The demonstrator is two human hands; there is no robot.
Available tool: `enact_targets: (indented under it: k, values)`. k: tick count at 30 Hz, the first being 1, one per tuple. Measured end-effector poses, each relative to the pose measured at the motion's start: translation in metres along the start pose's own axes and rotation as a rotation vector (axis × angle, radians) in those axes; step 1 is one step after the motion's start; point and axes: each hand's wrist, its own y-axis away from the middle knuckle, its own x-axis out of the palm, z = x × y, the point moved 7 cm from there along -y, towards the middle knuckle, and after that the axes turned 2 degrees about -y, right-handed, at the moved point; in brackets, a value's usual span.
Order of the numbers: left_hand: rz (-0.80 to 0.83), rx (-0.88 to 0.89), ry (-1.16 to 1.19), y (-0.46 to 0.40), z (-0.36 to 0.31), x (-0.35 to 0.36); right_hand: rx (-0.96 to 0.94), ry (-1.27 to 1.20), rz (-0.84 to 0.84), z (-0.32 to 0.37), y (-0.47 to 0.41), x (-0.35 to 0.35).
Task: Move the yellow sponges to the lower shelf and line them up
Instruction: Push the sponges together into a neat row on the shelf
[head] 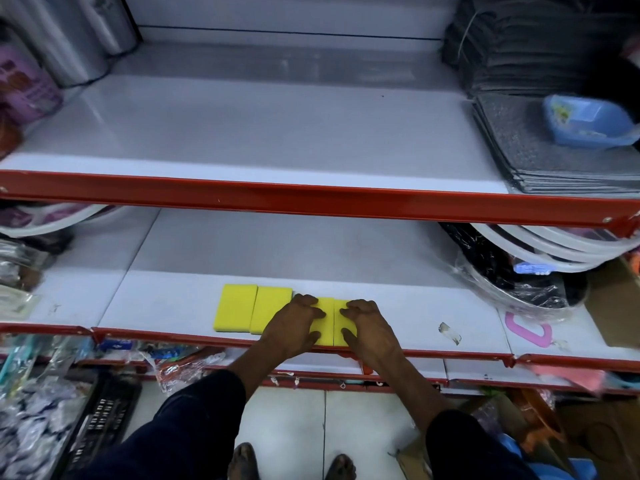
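Observation:
Several yellow sponges lie flat in a row near the front edge of the lower shelf (398, 306). The leftmost sponge (234, 308) and its neighbour (268, 306) lie uncovered, side by side and touching. My left hand (294, 323) rests on a third sponge (325, 327), fingers on top and thumb at its front edge. My right hand (367, 327) covers most of the rightmost sponge (340, 336) the same way. The two sponges under my hands sit slightly nearer the front than the other two. No sponge shows on the upper shelf (259, 140).
Grey mats (540, 147) with a blue plastic tub (585, 121) fill the upper shelf's right end. Wrapped rolls and a purple pack (24, 88) stand at its left. Round trays in plastic (519, 268) lie on the lower shelf's right, packets on its left. A red rail (311, 199) fronts the upper shelf.

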Motion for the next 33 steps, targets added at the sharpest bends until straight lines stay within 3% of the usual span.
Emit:
enact_targets:
  k: [6,9,12,16,19,33]
  values:
    - [0.051,-0.023,0.002,0.000,0.000,0.000,0.017,0.016,0.016,0.002,-0.001,-0.001]
    - [-0.033,-0.043,0.011,-0.001,0.008,-0.017,0.032,0.025,-0.004,0.001,-0.002,-0.008]
    - [-0.049,-0.150,-0.033,-0.001,0.032,-0.035,0.043,0.041,-0.004,0.000,-0.002,-0.012]
    - [0.068,-0.310,-0.087,0.008,0.065,-0.037,0.080,0.099,0.072,0.000,-0.003,-0.009]
    - [0.138,-0.313,-0.101,0.016,0.068,-0.032,0.095,0.111,0.094,0.002,-0.002,-0.004]
    - [0.164,-0.285,-0.030,0.020,0.057,-0.023,0.127,0.099,0.111,0.006,-0.001,-0.001]
